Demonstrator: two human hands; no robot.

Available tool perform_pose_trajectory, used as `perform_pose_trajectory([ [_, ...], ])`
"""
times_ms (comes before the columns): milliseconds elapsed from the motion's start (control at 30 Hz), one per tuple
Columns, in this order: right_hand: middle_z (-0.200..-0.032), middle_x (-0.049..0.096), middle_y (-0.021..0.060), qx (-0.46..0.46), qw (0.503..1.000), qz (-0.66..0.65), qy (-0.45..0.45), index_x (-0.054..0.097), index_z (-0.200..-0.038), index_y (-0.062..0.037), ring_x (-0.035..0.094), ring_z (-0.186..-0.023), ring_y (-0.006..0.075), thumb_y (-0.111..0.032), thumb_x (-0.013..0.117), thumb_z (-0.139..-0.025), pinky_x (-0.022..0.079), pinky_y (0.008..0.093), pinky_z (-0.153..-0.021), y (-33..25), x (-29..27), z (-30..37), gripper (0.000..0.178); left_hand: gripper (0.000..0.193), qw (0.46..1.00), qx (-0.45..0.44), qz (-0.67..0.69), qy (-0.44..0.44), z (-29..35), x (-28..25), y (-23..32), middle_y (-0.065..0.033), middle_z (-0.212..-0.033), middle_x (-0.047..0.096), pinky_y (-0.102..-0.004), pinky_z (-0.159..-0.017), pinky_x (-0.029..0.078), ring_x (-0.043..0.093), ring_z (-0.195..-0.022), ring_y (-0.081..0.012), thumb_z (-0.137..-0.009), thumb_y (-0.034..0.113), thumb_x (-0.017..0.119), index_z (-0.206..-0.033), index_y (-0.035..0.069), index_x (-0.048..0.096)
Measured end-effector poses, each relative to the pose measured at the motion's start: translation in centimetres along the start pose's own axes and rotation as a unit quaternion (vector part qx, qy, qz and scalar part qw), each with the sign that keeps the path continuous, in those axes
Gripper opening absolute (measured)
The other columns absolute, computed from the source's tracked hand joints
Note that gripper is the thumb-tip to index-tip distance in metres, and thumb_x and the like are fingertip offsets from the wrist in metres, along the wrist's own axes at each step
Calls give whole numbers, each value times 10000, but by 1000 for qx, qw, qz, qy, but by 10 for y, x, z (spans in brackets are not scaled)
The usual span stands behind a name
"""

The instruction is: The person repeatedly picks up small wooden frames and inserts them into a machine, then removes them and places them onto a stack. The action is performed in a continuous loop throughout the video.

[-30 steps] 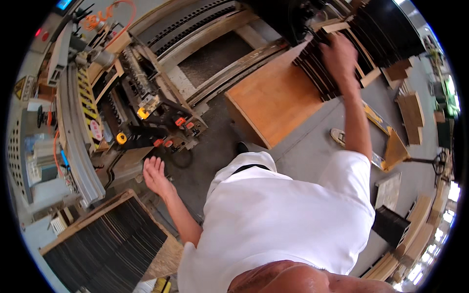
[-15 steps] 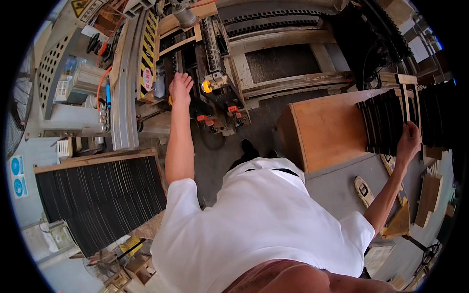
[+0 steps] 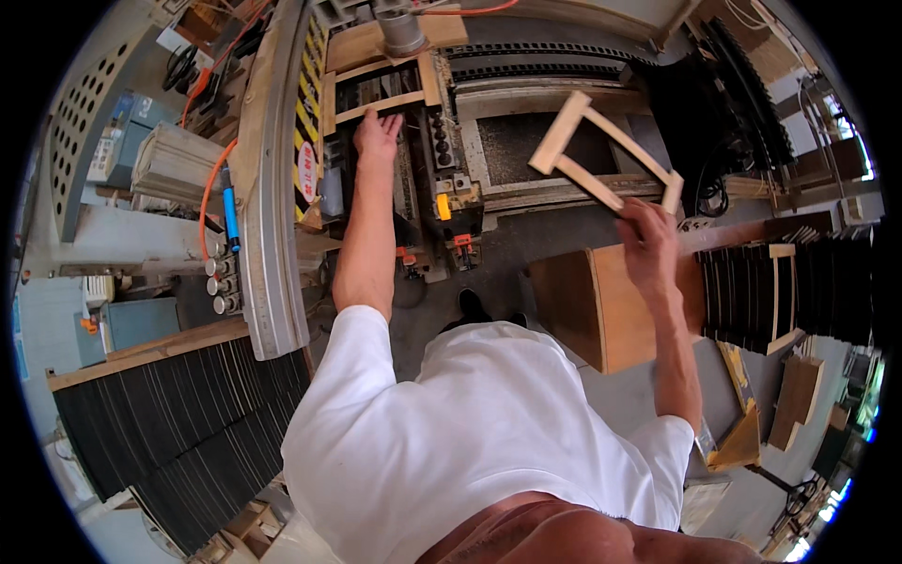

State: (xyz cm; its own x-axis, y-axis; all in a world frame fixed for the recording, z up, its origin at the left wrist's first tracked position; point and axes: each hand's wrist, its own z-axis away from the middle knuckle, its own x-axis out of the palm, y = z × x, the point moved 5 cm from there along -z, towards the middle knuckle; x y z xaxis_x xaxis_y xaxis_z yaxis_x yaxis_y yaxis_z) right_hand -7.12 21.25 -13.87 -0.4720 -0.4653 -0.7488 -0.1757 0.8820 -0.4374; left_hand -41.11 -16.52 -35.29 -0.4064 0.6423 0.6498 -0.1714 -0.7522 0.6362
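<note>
My right hand [image 3: 648,240] is closed on one corner of a pale wooden frame [image 3: 590,183], held tilted in the air to the right of the machine. The frame has two long rails, a wide piece at its far end and a short one near my fingers. A second wooden frame [image 3: 430,80] lies on the machine bed [image 3: 442,150], below a grey metal cylinder [image 3: 402,33]. My left hand [image 3: 378,139] reaches to that frame's near rail, fingers apart, fingertips at or against its edge.
A wooden box [image 3: 611,310] stands on the right, beside a stack of dark-edged frames [image 3: 747,291]. Another dark stack [image 3: 178,423] is at the lower left. A metal beam [image 3: 272,216] and a yellow-black striped strip [image 3: 312,85] border the machine's left side.
My right hand has lifted the wooden frame away from the right-hand stack and swung it left towards the machine. My left hand has moved forward to the frame on the bed. The view has shifted.
</note>
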Motion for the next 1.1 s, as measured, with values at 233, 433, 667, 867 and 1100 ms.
perform_pose_trajectory([
  [233,-960,667,30,-188,978,-64,-61,621,-896,-87,594,-917,254,-68,695,-730,446,387,-817,-74,135,-75,183,261,997,-62,-13,-52,109,-39,-26,-144,-1222,555,-463,-993,434,552,-1129,-300,-982,209,516,-1147,6,506],
  [433,-942,667,46,-267,950,-73,-142,624,-909,-78,590,-929,261,-118,687,-758,437,389,-834,-128,236,-106,168,212,986,-69,25,-148,169,-47,-28,-57,-1171,602,-446,-1016,379,522,-1193,-229,-925,94,536,-1137,79,551],
  [667,-909,659,86,-288,941,-34,-176,574,-961,-65,592,-944,286,-133,690,-759,417,398,-846,-133,262,-106,243,237,979,-48,73,-182,158,-51,-29,-48,-1119,598,-440,-1016,389,536,-1141,-220,-922,92,551,-1159,77,538],
  [867,-872,648,101,-289,934,-91,-191,573,-947,-68,598,-900,299,-102,655,-767,419,412,-821,-121,275,-128,200,279,991,-13,92,-97,154,-54,-38,-70,-1200,579,-441,-1041,386,529,-1171,-236,-952,100,547,-1225,67,499],
  [1100,-833,629,129,-293,937,-106,-160,559,-961,-58,578,-871,330,-8,598,-743,408,427,-783,-114,330,-179,227,372,998,-19,47,-34,244,-81,-40,-96,-1312,532,-442,-1088,364,474,-1269,-260,-976,88,500,-1343,65,443],
])
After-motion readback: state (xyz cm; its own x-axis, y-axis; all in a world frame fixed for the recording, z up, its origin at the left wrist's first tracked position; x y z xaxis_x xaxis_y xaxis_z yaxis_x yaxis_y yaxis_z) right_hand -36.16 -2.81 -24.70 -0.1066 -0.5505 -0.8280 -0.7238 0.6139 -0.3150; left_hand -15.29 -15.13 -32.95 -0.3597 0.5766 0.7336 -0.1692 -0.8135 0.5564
